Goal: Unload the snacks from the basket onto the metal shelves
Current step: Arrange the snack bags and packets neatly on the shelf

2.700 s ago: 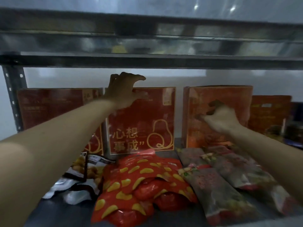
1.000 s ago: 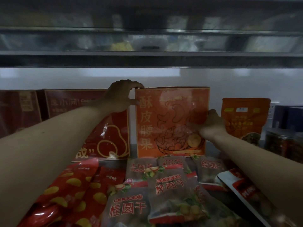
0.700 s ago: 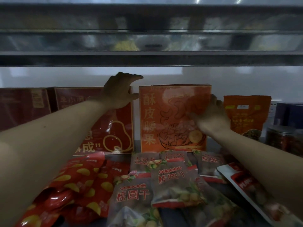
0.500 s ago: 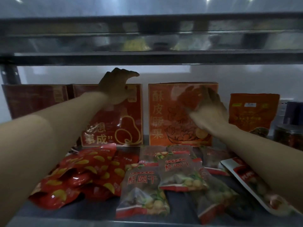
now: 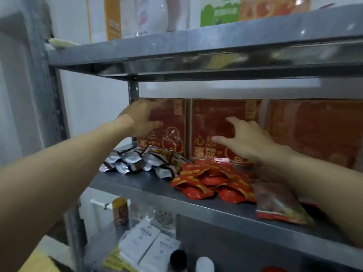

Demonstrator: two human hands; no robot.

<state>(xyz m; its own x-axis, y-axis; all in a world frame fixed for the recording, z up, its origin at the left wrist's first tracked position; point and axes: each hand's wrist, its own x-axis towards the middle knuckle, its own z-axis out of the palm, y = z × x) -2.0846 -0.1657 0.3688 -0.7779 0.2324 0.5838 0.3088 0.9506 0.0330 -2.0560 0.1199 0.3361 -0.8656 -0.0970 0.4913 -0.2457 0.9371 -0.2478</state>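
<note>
As I look along both forearms, the L hand [image 5: 140,119] lies w/ fingers spread and fairly straight on the upper left corner of the left red box [image 5: 172,122], holding nothing. The frame's blurred there, so I can't say how firmly it presses. The R hand [image 5: 250,143] is wide too, fingers fanned out in front of the middle red box [image 5: 214,118], fingertips at or just off its face; can't tell which. Neither hand grips anything.

The snacks are all on the middle shelf [image 5: 153,190]. At the back, three boxes stand upright side by side: the two red ones, then an orange box [image 5: 314,130] to the right, each just beside the next. In front of them, lying flat:
- silver packets [image 5: 135,162] in a loose heap on the left
- red packets [image 5: 212,179] w/ yellow marks, piled in the middle just beside the silver ones
- a clear bag w/ red trim [image 5: 279,208] near the front edge, under my R forearm

The upper shelf [image 5: 196,42] carries more pkgs, too blurred to name. Below, white sachets [image 5: 146,243] and a brown jar [image 5: 120,211] sit on the lower level.
</note>
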